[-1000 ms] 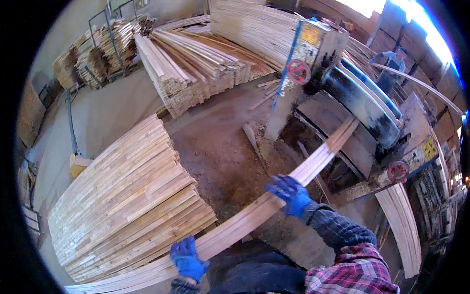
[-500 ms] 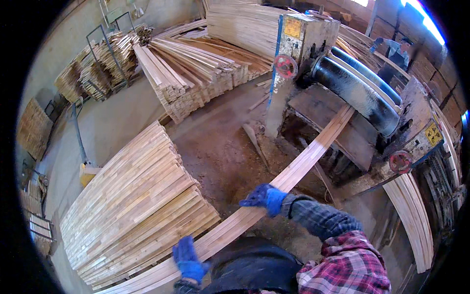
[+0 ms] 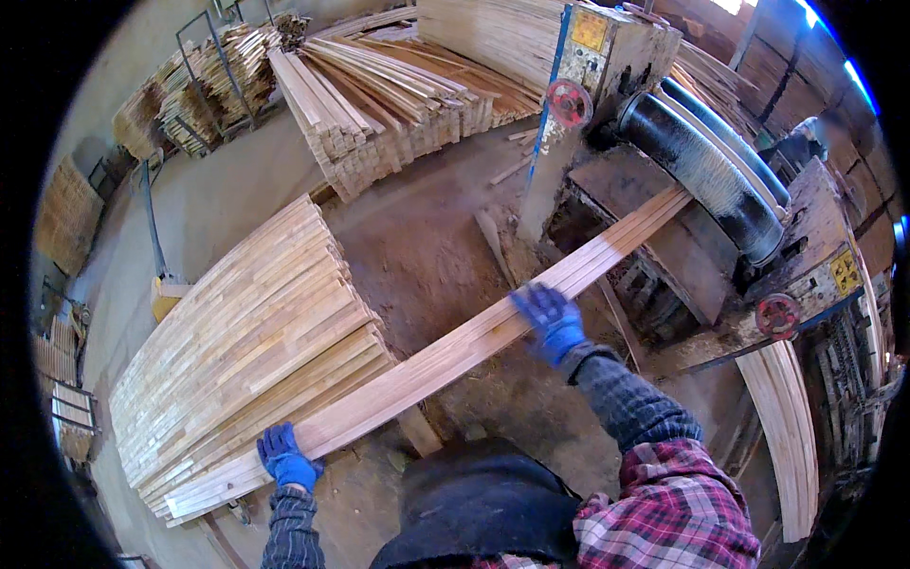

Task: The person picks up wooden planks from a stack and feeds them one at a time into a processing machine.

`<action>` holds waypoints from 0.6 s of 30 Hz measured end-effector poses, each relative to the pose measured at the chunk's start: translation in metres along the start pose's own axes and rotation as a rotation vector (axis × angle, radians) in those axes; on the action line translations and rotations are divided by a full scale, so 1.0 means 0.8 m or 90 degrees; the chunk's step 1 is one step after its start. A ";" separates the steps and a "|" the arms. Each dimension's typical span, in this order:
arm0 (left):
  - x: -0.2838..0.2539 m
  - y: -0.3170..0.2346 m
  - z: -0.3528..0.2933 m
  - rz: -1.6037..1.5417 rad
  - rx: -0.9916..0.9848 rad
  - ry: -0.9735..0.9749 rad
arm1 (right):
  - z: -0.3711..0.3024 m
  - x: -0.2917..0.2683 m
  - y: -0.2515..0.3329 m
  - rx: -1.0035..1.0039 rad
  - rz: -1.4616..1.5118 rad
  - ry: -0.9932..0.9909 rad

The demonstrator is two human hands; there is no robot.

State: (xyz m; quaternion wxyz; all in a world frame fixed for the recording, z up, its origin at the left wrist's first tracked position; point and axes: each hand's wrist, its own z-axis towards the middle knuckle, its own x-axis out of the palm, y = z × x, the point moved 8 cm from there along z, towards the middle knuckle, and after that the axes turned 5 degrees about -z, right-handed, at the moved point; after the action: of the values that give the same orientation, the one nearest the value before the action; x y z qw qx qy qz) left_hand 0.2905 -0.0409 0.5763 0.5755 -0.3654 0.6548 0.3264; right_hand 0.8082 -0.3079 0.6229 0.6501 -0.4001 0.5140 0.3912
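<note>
Several long, narrow wooden strips (image 3: pixel 427 370) lie side by side and run slantwise from the lower left up to the dark roller (image 3: pixel 697 175) of a machine. Their near ends rest over the front edge of a low stack of boards (image 3: pixel 246 351). My left hand (image 3: pixel 287 457), in a blue glove, holds the strips by their near edge, close to the left end. My right hand (image 3: pixel 552 324), also gloved in blue, touches them nearer the machine, fingers spread over the top and slightly blurred. The far ends pass out of sight at the roller.
The worn machine frame (image 3: pixel 607 52) carries red handwheels (image 3: pixel 569 102). Behind the low stack lies a larger timber pile (image 3: pixel 389 142). More strips (image 3: pixel 782 427) lean at the right. A co-worker (image 3: pixel 801 142) is beyond the machine. A yellow-based pallet jack (image 3: pixel 169 296) stands at left.
My left hand has moved left along the strips toward their end. My right hand has shifted toward the machine, its fingers opening out. The strips' left end now shows over the low stack.
</note>
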 end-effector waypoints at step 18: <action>-0.061 -0.038 -0.142 -0.066 0.183 -0.125 | -0.014 -0.022 0.210 -0.484 0.328 0.051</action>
State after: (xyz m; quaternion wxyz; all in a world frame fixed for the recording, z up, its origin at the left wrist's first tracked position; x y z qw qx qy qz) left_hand 0.2615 -0.1482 0.6388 0.6990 -0.2794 0.6155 0.2334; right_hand 0.6469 -0.2570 0.6190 0.3184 -0.4845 0.4416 0.6848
